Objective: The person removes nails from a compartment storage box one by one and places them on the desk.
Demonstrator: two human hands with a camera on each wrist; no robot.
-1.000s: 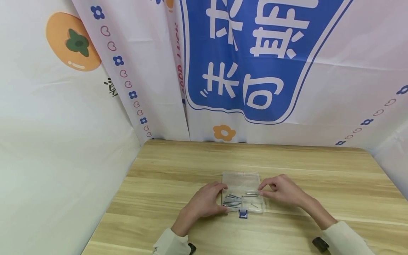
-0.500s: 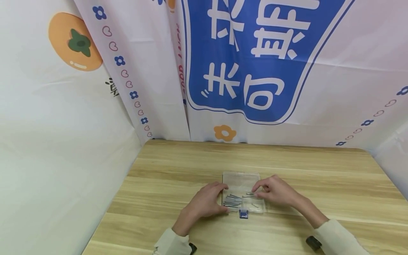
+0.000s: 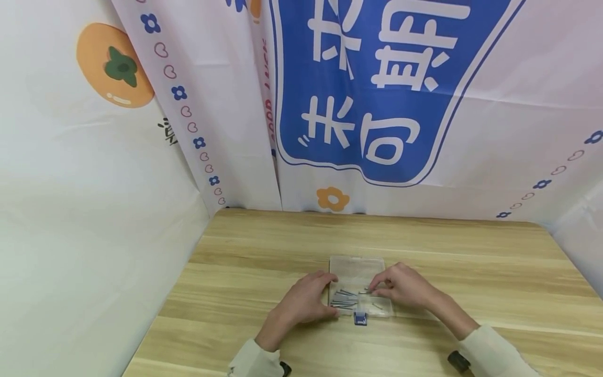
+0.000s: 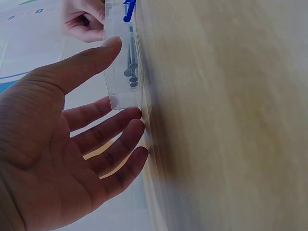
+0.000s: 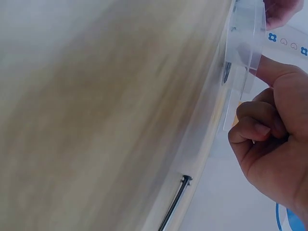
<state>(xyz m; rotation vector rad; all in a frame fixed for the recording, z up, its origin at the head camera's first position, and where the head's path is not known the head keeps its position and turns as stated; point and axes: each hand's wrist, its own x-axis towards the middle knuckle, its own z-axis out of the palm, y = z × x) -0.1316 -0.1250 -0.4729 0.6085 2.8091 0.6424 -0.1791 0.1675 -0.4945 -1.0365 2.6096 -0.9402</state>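
Note:
A clear plastic box (image 3: pixel 358 267) lies with its lid back on the table, a blue latch (image 3: pixel 360 319) at its front. Several long grey nails (image 3: pixel 344 301) fill its left compartment, and a small thin piece (image 3: pixel 377 306) lies front right. My left hand (image 3: pixel 308 298) holds the box's left end, thumb at the front, fingers round the back; the left wrist view shows the thumb (image 4: pixel 111 43) against the clear wall. My right hand (image 3: pixel 402 285) reaches into the back right compartment, thumb and forefinger pinching at a nail (image 3: pixel 363 292). The other right fingers (image 5: pixel 257 125) are curled.
The box stands on a wood-grain table (image 3: pixel 264 246) in front of a printed cloth (image 3: pixel 235 104). A dark nail with a flat head (image 5: pixel 176 199) shows in the right wrist view's foreground. Black wrist devices (image 3: pixel 458 361) sit at both sleeves.
My right hand has moved left along the nails in the back right compartment, from their right end to near their left end. My left hand stays on the box.

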